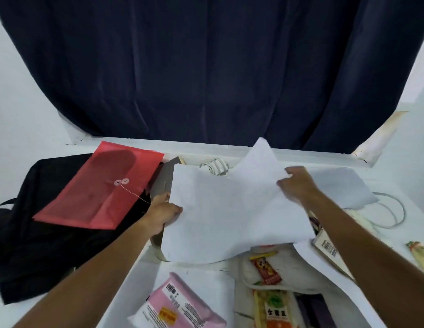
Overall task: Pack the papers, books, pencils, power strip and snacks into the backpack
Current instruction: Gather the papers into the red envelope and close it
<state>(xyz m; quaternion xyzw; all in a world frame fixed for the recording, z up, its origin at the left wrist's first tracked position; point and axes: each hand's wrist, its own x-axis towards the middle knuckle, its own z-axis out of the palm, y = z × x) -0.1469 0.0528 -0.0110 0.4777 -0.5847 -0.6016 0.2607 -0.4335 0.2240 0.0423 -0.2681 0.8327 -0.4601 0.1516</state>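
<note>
Both hands hold white paper sheets (229, 209) above the middle of the table. My left hand (162, 213) grips their left edge, thumb on top. My right hand (297, 183) pinches the upper right edge, where one sheet sticks up at the back. The black backpack (40, 233) lies flat at the left with a red string-tie envelope (99, 185) on it. The white power strip's coiled cord (214, 165) shows behind the papers. Snack packs lie near me: a pink one (177, 304), a red one (265, 268), a yellow-green one (274, 308). A book (327, 249) lies under my right forearm.
A brown cardboard piece (162, 181) lies between the backpack and the papers. A white cable loop (390, 211) and another paper sheet (336, 185) are at the right. A dark curtain (206, 67) hangs behind the white table (135, 275). A snack wrapper (420, 254) sits at the right edge.
</note>
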